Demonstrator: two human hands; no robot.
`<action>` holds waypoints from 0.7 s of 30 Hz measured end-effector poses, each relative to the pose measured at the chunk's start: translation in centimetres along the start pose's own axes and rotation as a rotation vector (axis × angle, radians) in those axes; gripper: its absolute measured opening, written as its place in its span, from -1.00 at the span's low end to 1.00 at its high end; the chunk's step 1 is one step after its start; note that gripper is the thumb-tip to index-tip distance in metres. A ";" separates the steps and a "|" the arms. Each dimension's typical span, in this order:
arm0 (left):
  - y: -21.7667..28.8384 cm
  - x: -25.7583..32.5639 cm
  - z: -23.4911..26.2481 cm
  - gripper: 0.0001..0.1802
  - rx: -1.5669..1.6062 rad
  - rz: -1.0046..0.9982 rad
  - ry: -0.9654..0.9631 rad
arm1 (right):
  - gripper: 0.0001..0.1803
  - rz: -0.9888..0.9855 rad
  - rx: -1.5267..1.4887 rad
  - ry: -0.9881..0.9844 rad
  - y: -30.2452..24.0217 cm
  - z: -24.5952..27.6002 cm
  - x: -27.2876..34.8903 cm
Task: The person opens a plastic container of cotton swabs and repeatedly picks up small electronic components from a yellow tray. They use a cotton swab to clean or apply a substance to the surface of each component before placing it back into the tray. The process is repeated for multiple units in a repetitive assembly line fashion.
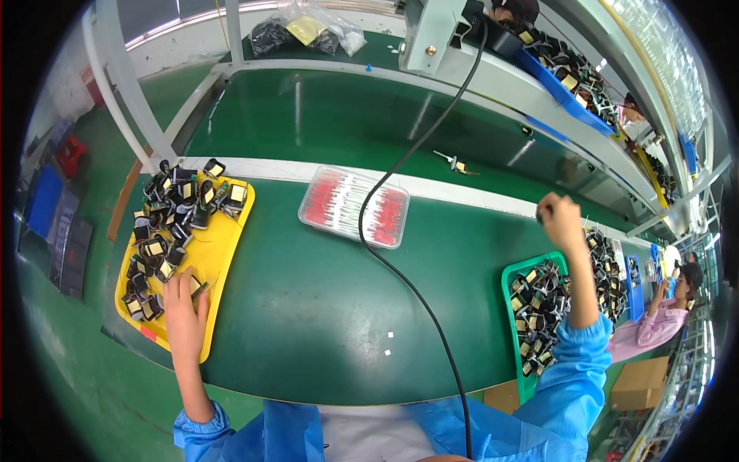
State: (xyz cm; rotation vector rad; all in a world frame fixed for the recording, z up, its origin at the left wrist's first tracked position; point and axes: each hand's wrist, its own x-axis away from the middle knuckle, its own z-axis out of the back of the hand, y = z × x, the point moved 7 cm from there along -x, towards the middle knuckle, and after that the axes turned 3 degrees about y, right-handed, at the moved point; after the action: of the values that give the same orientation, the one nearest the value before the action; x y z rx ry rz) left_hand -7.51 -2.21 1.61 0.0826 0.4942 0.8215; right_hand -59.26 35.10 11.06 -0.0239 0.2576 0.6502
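A yellow tray (204, 258) at the left holds a heap of small black components with yellow-taped faces and wires, like small transformers (155, 247). My left hand (185, 316) reaches over its near part, thumb and fingers closed about one small transformer (198, 288). At the right, my right hand (566, 223) is raised beyond a green tray (509, 308), its fingers curled around a small dark piece (544, 214). That piece is mostly covered, so its kind is not plain. More of the same components fill the green tray, partly hidden behind my right forearm.
A clear plastic box (354, 206) of red-and-white slim parts sits mid-table. A black cable (422, 296) hangs across the bench. Small white scraps (389, 343) lie nearby. A loose part (456, 163) lies beyond the white rail. A co-worker in pink (658, 327) sits at right.
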 end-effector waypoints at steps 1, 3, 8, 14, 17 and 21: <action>0.0 0.2 0.4 -0.52 -0.015 0.006 -0.003 | -0.91 0.185 -0.142 0.160 -4.0 4.6 1.3; 0.0 0.2 0.7 -0.53 -0.024 0.018 -0.005 | -0.81 0.310 -0.194 0.340 -8.9 12.5 3.7; -0.1 0.3 0.5 -0.53 -0.019 0.004 0.005 | -0.71 0.468 -0.201 0.729 -13.7 20.7 1.9; 0.2 -0.4 0.0 -0.53 -0.004 -0.034 -0.008 | -0.74 0.688 -0.068 0.707 -13.9 17.0 -8.2; -0.1 -0.2 -0.1 -0.52 -0.027 -0.035 -0.016 | -0.73 0.608 -0.365 0.593 -12.0 15.5 -12.5; -0.3 0.0 0.4 -0.53 -0.017 -0.025 -0.003 | -0.77 0.564 -0.199 0.674 -10.9 13.2 -15.5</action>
State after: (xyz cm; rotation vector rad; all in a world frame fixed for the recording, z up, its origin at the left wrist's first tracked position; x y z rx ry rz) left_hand -7.15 -2.35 1.91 0.0620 0.4848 0.8003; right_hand -61.52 18.59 27.01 -0.3766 0.8684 1.2200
